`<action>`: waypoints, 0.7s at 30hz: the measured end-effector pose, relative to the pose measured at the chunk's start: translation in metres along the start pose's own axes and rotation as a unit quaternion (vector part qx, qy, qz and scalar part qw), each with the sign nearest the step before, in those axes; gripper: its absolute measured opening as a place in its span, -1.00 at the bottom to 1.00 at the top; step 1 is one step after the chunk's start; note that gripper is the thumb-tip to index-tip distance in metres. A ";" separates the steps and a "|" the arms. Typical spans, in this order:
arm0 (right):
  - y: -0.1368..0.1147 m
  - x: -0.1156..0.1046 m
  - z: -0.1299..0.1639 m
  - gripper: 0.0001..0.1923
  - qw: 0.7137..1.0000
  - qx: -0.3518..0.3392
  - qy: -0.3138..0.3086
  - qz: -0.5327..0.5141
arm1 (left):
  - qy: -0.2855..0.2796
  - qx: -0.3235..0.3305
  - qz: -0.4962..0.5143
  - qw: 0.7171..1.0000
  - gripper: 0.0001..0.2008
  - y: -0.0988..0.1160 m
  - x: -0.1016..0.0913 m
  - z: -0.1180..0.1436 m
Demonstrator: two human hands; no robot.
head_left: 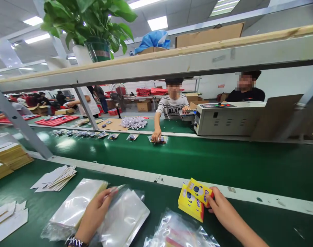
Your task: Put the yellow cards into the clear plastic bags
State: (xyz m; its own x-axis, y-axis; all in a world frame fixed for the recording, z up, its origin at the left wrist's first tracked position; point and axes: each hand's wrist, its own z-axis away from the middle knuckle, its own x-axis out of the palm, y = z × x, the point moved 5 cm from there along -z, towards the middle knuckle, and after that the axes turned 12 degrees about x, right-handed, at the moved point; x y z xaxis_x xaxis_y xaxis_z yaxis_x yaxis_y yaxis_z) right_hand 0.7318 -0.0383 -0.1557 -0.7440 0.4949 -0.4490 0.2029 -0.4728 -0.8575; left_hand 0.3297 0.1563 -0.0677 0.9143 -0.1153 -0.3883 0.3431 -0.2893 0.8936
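Note:
With thumb and fingers pinched, my left hand (96, 210) grips the edge of a clear plastic bag (120, 188) over a pile of clear bags (127, 214). Beside that wrist lies a wrapped stack of white cards (80, 197). At the right, my right hand (219, 204) is closed on a yellow printed card (199, 189), which partly overlaps a stack of similar yellow cards (188, 204) on the green table. Between my hands, at the near edge, is a heap of filled clear bags (179, 231) with some red and yellow inside.
Loose white cards (54, 178) and thick card stacks (9, 156) lie left. Past a white rail, a green conveyor (115, 151) carries small bagged items (132, 137); a co-worker's hand (156, 134) touches one. A grey machine (223, 118) stands behind. An overhead shelf (156, 65) crosses the view.

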 end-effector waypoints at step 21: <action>-0.149 0.026 0.118 -0.48 0.819 -0.555 0.055 -0.137 | -0.030 0.001 0.233 0.972 -0.27 0.072 0.065 0.076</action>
State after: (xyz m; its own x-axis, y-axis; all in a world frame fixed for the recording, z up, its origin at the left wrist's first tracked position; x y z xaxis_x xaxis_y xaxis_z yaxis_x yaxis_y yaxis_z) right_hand 0.6070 -0.0414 -0.0102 -0.8092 0.5625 -0.1697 0.5367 0.5901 -0.6032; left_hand 0.3972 0.0562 -0.0458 0.9562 -0.2888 0.0469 -0.1064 -0.1940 0.9752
